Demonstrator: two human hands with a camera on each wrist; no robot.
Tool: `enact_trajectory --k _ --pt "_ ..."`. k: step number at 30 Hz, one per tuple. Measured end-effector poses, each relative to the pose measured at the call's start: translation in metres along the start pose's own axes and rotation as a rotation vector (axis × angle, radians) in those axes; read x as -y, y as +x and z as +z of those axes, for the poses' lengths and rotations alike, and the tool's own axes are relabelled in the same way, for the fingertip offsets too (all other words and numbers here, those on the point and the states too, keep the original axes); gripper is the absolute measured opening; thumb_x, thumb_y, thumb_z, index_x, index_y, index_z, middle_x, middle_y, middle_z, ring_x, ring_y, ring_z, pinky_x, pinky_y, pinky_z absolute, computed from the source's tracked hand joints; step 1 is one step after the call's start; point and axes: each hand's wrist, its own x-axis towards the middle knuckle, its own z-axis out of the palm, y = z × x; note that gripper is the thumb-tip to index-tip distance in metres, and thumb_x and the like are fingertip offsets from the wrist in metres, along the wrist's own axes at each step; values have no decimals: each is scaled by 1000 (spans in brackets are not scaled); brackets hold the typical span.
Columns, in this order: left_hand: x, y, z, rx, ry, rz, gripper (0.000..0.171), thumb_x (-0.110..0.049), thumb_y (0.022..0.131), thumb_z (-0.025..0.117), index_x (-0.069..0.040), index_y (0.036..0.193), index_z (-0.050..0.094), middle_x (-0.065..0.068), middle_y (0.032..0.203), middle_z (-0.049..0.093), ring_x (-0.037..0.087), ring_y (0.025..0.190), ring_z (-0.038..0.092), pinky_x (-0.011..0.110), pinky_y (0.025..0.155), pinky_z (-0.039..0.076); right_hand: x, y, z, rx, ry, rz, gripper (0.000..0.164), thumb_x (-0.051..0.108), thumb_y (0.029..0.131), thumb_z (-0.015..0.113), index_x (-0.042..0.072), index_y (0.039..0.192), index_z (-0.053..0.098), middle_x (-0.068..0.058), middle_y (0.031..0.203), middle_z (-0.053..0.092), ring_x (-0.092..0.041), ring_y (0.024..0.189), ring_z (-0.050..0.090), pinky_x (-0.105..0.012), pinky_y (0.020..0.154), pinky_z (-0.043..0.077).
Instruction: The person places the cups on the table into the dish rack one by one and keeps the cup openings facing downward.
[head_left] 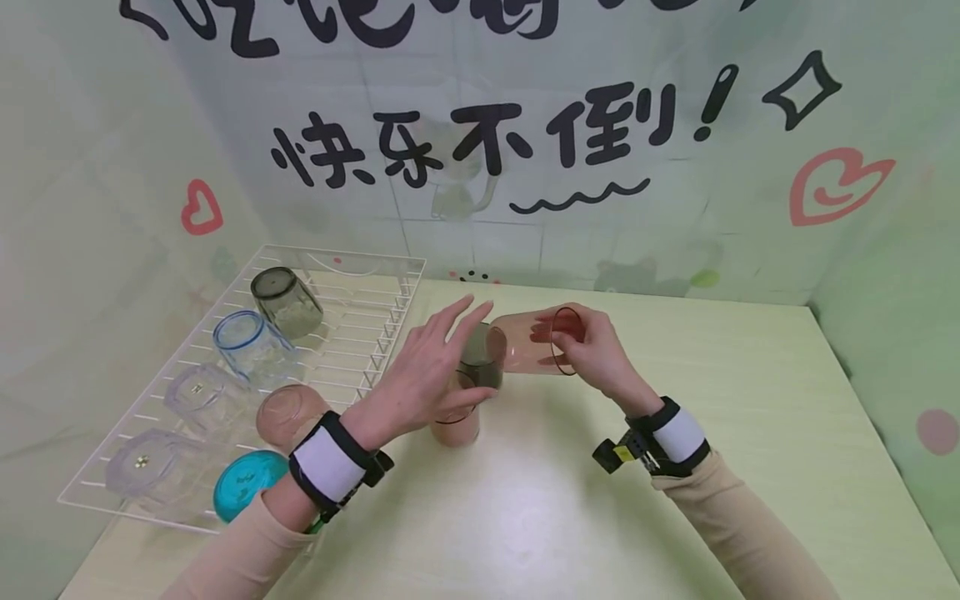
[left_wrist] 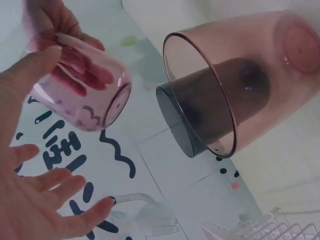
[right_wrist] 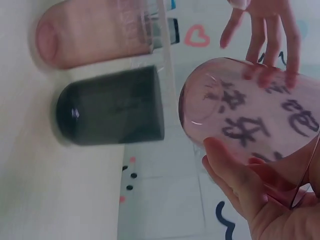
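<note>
My right hand (head_left: pixel 600 354) grips a clear pink cup (head_left: pixel 522 343) near its rim, with the cup tipped onto its side above the table. Its base points toward my left hand (head_left: pixel 427 367), whose fingers are spread and relaxed around nothing. Below and between the hands, a dark grey cup (right_wrist: pixel 112 107) stands upright on the table. Nearer to me stands a second pink cup (head_left: pixel 456 432), also mouth up; my left hand partly covers both standing cups in the head view. In the left wrist view, the held cup (left_wrist: pixel 95 100) shows fingers through its wall.
On the left, a white wire rack (head_left: pixel 382 267) carries several upturned cups: a grey one (head_left: pixel 287 300), a blue-rimmed one (head_left: pixel 251 346), clear purplish ones (head_left: pixel 161 471), a pink one (head_left: pixel 288 414) and a teal one (head_left: pixel 247 483). A printed curtain (head_left: pixel 600 242) closes off the table's back.
</note>
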Motion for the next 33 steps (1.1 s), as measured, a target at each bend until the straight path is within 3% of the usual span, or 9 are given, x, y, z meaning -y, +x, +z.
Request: enact_trajectory --k 5,12,18,25,31,33 --pt "-1 2 1 -85 -60 101 102 -40 72 88 -6 150 32 23 151 31 39 131 42 60 97 38 11 -7 6 36 63 -41 26 -14 95 46 -14 119 56 -28 110 65 -41 103 64 -38 72 57" --pt "-5 6 0 -144 -133 211 97 -35 69 91 -8 146 38 23 150 33 37 130 44 59 96 40 22 -15 12 116 221 -29 27 -13 96 50 -13 122 56 -31 114 63 -27 100 67 -44 76 56" --pt "-8 8 2 -181 -169 287 95 -31 68 92 -8 144 40 24 147 36 35 122 50 57 94 42 26 -20 18 194 333 -19 32 -10 97 52 -10 128 54 -23 117 65 -33 104 66 -47 79 54" --pt "-11 7 0 -193 -184 314 93 -30 68 92 -8 144 42 23 144 38 33 122 49 47 98 44 29 -23 23 225 403 22 35 -11 97 50 -9 133 51 -20 119 65 -32 104 66 -49 79 54" --pt "-14 4 -2 -191 -175 297 89 -31 70 91 -11 143 45 21 139 42 30 118 52 37 94 49 29 -24 27 239 420 21 34 -10 97 50 -10 131 51 -21 118 65 -46 113 57 -49 80 53" --pt "-15 4 -3 -192 -170 296 88 -31 70 91 -11 143 46 20 135 45 27 112 54 34 91 50 29 -24 28 236 407 19 34 -9 97 51 -10 131 51 -21 119 65 -44 112 59 -48 80 54"
